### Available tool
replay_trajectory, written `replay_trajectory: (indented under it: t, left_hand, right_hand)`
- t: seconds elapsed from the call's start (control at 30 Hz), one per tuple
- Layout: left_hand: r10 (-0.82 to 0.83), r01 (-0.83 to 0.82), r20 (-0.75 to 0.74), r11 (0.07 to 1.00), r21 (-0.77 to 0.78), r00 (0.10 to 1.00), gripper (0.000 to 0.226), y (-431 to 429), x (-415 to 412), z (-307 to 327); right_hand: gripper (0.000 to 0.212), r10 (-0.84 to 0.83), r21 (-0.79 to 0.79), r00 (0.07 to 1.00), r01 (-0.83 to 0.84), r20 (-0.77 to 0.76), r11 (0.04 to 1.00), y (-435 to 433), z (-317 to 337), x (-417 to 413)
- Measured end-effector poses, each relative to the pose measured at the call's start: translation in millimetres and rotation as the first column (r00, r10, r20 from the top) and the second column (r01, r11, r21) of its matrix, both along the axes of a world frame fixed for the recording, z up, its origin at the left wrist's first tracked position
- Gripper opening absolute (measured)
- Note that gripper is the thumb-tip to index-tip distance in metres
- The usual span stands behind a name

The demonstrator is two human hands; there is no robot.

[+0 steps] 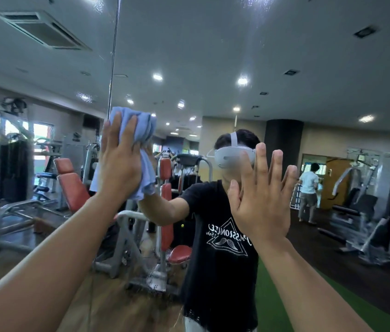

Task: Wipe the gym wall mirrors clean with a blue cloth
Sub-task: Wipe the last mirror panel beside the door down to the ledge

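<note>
The wall mirror (285, 56) fills the whole view and reflects the gym. My left hand (118, 161) presses a bunched blue cloth (141, 125) flat against the glass with straight fingers, just right of the vertical seam (113, 56) between two mirror panels. The cloth hangs down past my palm on the right. My right hand (262, 200) is raised with fingers spread, palm toward the mirror; whether it touches the glass I cannot tell. Spray droplets dot the glass near the top and low down by the seam.
In the reflection: a person in a black T-shirt wearing a headset, red-padded gym machines (165, 207) at left and centre, grey machines (366, 204) at right, another person (309, 190) far right, a green floor strip (285, 295).
</note>
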State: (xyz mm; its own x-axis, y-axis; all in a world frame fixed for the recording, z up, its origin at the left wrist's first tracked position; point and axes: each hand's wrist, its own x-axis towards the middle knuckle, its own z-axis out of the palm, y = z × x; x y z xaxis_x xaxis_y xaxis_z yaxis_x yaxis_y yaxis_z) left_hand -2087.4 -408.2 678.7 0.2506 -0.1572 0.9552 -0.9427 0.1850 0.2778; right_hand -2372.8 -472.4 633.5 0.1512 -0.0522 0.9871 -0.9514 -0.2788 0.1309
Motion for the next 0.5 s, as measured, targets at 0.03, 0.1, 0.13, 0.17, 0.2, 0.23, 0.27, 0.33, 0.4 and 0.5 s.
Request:
replay_trajectory:
  t: [0.03,0.1,0.13,0.17,0.2,0.23,0.27,0.33,0.4,0.5]
  left_hand:
    - [-0.006,0.004,-0.057,1.0,-0.031,0.998,0.054,-4,-11,5]
    - [-0.029,0.018,-0.118,0.996,-0.093,0.993,0.053,-10,-29,1]
    - [-0.051,0.038,-0.108,0.992,-0.117,0.993,0.052,-12,-36,-8]
    - [-0.074,0.066,-0.06,0.99,-0.127,0.995,0.05,-13,-41,-21]
    - [-0.091,0.093,0.02,0.988,-0.12,0.996,0.048,-14,-42,-37]
    - [-0.094,0.105,0.114,0.99,-0.095,0.989,0.047,-14,-41,-56]
    - [-0.084,0.097,0.196,0.994,-0.059,0.977,0.046,-14,-37,-76]
    - [-0.037,0.04,0.271,0.999,-0.004,0.962,0.042,-9,-22,-110]
    - [0.028,-0.037,0.299,0.999,0.022,0.954,0.044,1,-9,-127]
    - [-0.006,-0.001,0.199,0.999,0.038,0.98,0.045,8,4,-113]
  right_hand:
    - [0.064,0.004,-0.002,1.0,-0.004,-0.001,1.0,0,0,0]
    - [0.064,0.013,-0.005,1.0,-0.013,0.002,1.0,0,1,0]
    - [0.064,0.019,-0.006,1.0,-0.019,0.003,1.0,1,1,0]
    - [0.064,0.025,-0.004,1.0,-0.025,0.002,1.0,1,1,-1]
    - [0.064,0.03,-0.002,1.0,-0.03,0.002,1.0,1,0,-1]
    - [0.064,0.036,-0.001,0.999,-0.036,0.002,0.999,2,0,-2]
    - [0.064,0.04,0.002,0.999,-0.04,0.003,0.999,2,1,-2]
    - [0.064,0.051,0.014,0.999,-0.051,0.002,0.999,3,1,-3]
    - [0.065,0.054,0.027,0.999,-0.054,0.001,0.998,4,1,-3]
    - [0.065,0.039,0.035,0.999,-0.039,0.001,0.999,3,2,-2]
